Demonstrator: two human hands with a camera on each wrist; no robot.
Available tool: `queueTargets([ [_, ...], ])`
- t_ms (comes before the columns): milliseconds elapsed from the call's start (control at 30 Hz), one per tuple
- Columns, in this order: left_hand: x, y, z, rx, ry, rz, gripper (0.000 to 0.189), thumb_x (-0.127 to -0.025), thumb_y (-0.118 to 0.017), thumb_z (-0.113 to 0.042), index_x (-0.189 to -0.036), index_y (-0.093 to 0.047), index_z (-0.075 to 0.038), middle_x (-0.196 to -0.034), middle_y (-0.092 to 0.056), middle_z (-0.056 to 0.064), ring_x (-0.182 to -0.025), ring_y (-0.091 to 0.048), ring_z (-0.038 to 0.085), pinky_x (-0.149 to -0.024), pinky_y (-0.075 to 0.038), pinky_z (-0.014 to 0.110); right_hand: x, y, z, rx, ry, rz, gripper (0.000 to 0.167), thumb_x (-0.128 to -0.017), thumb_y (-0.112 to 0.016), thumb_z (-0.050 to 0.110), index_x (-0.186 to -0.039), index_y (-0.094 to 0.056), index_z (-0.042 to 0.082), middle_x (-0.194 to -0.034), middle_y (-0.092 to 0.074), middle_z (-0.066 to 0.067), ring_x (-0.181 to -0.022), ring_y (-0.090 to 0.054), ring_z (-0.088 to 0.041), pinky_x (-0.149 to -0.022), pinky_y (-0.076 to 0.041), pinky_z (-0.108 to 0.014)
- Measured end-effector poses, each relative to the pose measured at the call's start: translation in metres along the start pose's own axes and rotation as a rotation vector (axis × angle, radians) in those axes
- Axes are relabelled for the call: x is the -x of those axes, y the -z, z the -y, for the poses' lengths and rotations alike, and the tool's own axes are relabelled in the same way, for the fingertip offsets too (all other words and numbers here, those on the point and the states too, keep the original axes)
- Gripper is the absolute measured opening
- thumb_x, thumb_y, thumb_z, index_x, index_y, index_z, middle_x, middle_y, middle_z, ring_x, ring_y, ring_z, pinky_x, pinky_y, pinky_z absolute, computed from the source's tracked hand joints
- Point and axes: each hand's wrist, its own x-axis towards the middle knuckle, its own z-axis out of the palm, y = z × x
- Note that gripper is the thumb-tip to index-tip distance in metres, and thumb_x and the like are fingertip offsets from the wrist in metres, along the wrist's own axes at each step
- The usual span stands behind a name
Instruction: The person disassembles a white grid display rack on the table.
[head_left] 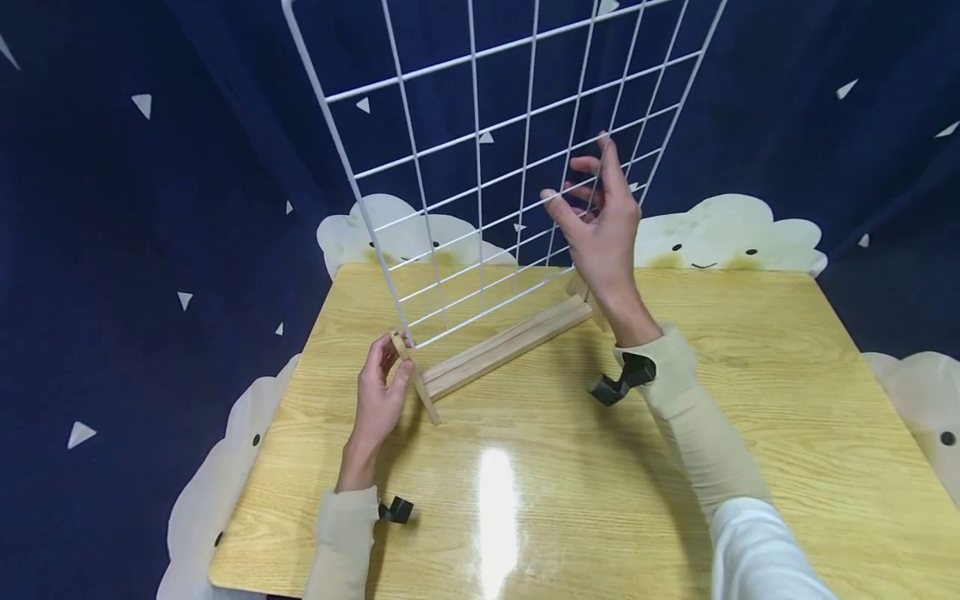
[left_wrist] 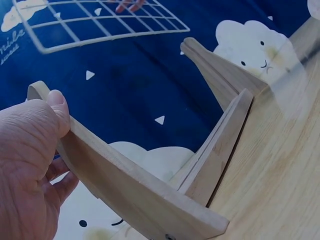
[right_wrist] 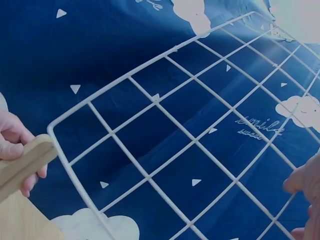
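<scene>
A white wire grid panel stands tilted above the table in the head view. My right hand holds it by its wires, thumb and fingers around the bars toward the right side. Below is a wooden stand, a grooved crossbar between two end pieces. My left hand pinches the upper tip of the near end piece between thumb and fingers. In the left wrist view the grid hangs above the stand, apart from its crossbar. The far end piece is partly hidden behind my right wrist in the head view.
The stand rests on a light wooden table with a bright reflection near its front. Behind and around hangs a dark blue curtain with white triangles and cloud faces. Black camera mounts sit on both wrists.
</scene>
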Motion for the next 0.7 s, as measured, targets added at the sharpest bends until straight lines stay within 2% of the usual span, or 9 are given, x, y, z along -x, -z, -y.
queueTargets([
  [67, 0.001, 0.000, 0.000, 0.001, 0.000, -0.001, 0.045, -0.096, -0.059, 0.018, -0.140, -0.048, 0.014, -0.125, -0.061, 0.028, -0.126, -0.059, 0.016, -0.119, -0.040, 0.036, 0.000, 0.005, 0.000, 0.008, -0.012, 0.022, 0.083, -0.092, -0.080, 0.012, -0.162, -0.036, 0.009, -0.138, -0.062, -0.010, -0.109, -0.069, -0.027, -0.082, -0.058, -0.020],
  [133, 0.002, 0.001, -0.001, 0.009, -0.003, 0.001, 0.044, -0.096, -0.059, 0.017, -0.139, -0.048, 0.015, -0.125, -0.061, 0.028, -0.126, -0.059, 0.017, -0.119, -0.040, 0.035, 0.000, 0.009, -0.001, 0.003, -0.020, 0.039, 0.079, -0.092, -0.080, 0.010, -0.159, -0.039, 0.009, -0.139, -0.062, -0.010, -0.109, -0.069, -0.029, -0.080, -0.057, -0.020],
  [300, 0.005, 0.003, -0.001, 0.024, -0.014, 0.003, 0.043, -0.097, -0.059, 0.015, -0.139, -0.050, 0.012, -0.124, -0.061, 0.030, -0.126, -0.058, 0.033, -0.119, -0.040, 0.034, 0.003, 0.021, -0.009, -0.028, -0.049, 0.065, 0.072, -0.090, -0.080, 0.005, -0.152, -0.045, 0.008, -0.137, -0.063, -0.012, -0.105, -0.068, -0.022, -0.080, -0.057, -0.020],
  [400, 0.006, 0.004, -0.001, 0.021, -0.016, 0.009, 0.044, -0.098, -0.059, 0.014, -0.141, -0.050, 0.009, -0.125, -0.061, 0.028, -0.125, -0.058, 0.036, -0.118, -0.040, 0.034, 0.006, 0.029, -0.013, -0.032, -0.066, 0.085, 0.071, -0.089, -0.080, 0.003, -0.151, -0.046, 0.007, -0.138, -0.063, -0.014, -0.104, -0.068, -0.019, -0.083, -0.057, -0.022],
  [600, 0.014, 0.006, -0.005, 0.010, -0.010, -0.005, 0.045, -0.094, -0.062, 0.017, -0.138, -0.050, 0.013, -0.123, -0.063, 0.026, -0.122, -0.061, 0.022, -0.116, -0.043, 0.031, 0.015, 0.048, -0.021, 0.046, -0.105, 0.159, 0.068, -0.090, -0.080, 0.004, -0.150, -0.049, 0.011, -0.139, -0.063, -0.012, -0.113, -0.067, -0.029, -0.088, -0.056, -0.022],
  [700, 0.019, 0.007, -0.007, 0.008, -0.014, -0.023, 0.046, -0.091, -0.065, 0.019, -0.135, -0.051, 0.015, -0.121, -0.065, 0.021, -0.119, -0.063, 0.021, -0.113, -0.045, 0.029, 0.021, 0.058, -0.025, 0.094, -0.119, 0.197, 0.067, -0.090, -0.079, 0.004, -0.150, -0.050, 0.011, -0.140, -0.063, -0.013, -0.116, -0.067, -0.030, -0.090, -0.055, -0.021],
])
